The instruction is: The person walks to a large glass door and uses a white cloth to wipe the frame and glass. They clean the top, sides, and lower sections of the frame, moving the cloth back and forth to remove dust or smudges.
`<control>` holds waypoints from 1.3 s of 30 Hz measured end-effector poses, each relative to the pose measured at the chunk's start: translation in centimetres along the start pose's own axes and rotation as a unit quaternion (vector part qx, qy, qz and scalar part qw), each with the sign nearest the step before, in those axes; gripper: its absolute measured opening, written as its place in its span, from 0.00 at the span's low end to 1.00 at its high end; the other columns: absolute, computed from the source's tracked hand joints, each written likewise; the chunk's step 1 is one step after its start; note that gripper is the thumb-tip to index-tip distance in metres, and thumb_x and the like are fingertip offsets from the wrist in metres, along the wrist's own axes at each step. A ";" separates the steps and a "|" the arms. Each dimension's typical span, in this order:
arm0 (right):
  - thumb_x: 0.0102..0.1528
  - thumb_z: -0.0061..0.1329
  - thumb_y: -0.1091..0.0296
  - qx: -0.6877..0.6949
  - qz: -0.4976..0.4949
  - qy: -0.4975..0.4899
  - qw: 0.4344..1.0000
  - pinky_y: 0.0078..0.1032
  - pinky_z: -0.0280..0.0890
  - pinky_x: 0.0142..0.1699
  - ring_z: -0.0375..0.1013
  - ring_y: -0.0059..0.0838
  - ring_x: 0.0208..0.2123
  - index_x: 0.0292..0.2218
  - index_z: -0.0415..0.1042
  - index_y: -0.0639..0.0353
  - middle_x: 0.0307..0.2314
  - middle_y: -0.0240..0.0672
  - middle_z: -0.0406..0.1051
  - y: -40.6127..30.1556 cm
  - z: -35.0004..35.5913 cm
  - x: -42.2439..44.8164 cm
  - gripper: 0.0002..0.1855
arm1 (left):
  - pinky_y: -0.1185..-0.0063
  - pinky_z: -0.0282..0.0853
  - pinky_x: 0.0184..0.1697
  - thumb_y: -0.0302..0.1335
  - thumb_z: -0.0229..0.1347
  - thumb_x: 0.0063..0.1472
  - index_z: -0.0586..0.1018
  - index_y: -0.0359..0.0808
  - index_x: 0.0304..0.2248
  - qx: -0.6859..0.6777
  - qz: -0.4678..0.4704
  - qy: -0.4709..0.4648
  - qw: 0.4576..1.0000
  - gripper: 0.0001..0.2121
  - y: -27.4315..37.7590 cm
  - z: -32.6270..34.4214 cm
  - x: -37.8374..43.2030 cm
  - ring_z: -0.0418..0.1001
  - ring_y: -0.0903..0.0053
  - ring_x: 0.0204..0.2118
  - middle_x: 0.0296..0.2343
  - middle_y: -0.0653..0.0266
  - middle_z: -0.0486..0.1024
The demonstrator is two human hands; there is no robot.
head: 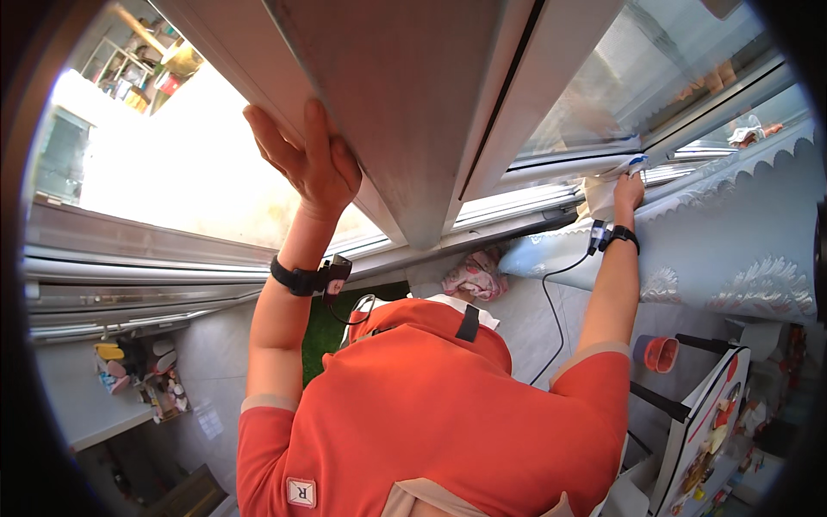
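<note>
My left hand (310, 161) lies with spread fingers against the white door frame post (381, 97), holding nothing. Off to the right, my right hand (630, 190) grips a pale cloth (599, 197) with a blue patch. The cloth is at the lower rail of a glazed window panel (581, 123), and part of it hangs below the fingers. A light blue curtain (730, 239) with scalloped edge and silvery leaf pattern hangs beside that hand. Each wrist wears a black strap with a small cabled device.
A pink patterned cloth (477, 274) lies on the tiled floor near the sill. Green matting (326, 336) is beside my body. Several shoes (116, 368) stand at left. A red and purple container (658, 353) and a white board (701, 426) are at right. Bright outdoors shows through the opening.
</note>
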State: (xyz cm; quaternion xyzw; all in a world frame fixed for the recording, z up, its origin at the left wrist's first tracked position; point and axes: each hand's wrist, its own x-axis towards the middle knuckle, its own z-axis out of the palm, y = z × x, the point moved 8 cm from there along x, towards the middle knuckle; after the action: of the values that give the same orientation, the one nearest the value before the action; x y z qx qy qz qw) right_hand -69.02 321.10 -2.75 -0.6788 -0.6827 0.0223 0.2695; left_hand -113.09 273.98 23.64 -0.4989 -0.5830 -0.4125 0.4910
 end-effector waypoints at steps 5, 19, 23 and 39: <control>0.51 0.42 0.61 0.048 0.001 0.017 0.999 0.40 0.65 0.47 0.71 0.53 0.40 0.43 0.71 0.60 0.37 0.54 0.72 2.3 0.7 1.7 0.20 | 0.58 0.44 0.60 0.32 0.38 0.66 0.67 0.35 0.55 0.001 0.008 0.006 1.000 0.20 0.1 0.0 0.1 0.40 0.46 0.63 0.60 0.35 0.37; 0.52 0.44 0.58 -0.035 -0.055 -0.021 0.998 0.42 0.66 0.43 0.71 0.52 0.38 0.39 0.73 0.60 0.33 0.52 0.72 1.6 -0.1 2.2 0.18 | 0.59 0.43 0.60 0.34 0.36 0.67 0.64 0.34 0.56 0.019 -0.002 -0.003 1.000 0.22 -0.2 0.6 -0.4 0.38 0.46 0.63 0.60 0.36 0.36; 0.52 0.44 0.56 -0.043 -0.118 -0.022 0.992 0.41 0.64 0.46 0.70 0.54 0.39 0.38 0.74 0.65 0.35 0.53 0.72 -1.6 -1.6 0.3 0.21 | 0.58 0.43 0.60 0.34 0.36 0.67 0.64 0.35 0.56 0.023 -0.005 -0.006 1.000 0.21 -0.2 0.8 -0.2 0.39 0.46 0.63 0.60 0.36 0.36; 0.49 0.51 0.64 0.060 -0.306 -0.019 0.950 0.40 0.67 0.34 0.71 0.48 0.30 0.32 0.71 0.59 0.29 0.42 0.70 -14.8 -7.4 -13.9 0.10 | 0.57 0.43 0.60 0.32 0.39 0.66 0.66 0.37 0.56 0.000 0.002 0.004 1.000 0.21 0.8 -0.3 1.2 0.42 0.43 0.61 0.60 0.36 0.38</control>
State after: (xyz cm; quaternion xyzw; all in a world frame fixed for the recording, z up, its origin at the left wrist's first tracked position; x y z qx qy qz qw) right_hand -80.52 304.41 4.73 -0.4193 -0.8601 -0.0075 0.2904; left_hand -112.32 274.07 24.85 -0.4988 -0.5798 -0.4135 0.4940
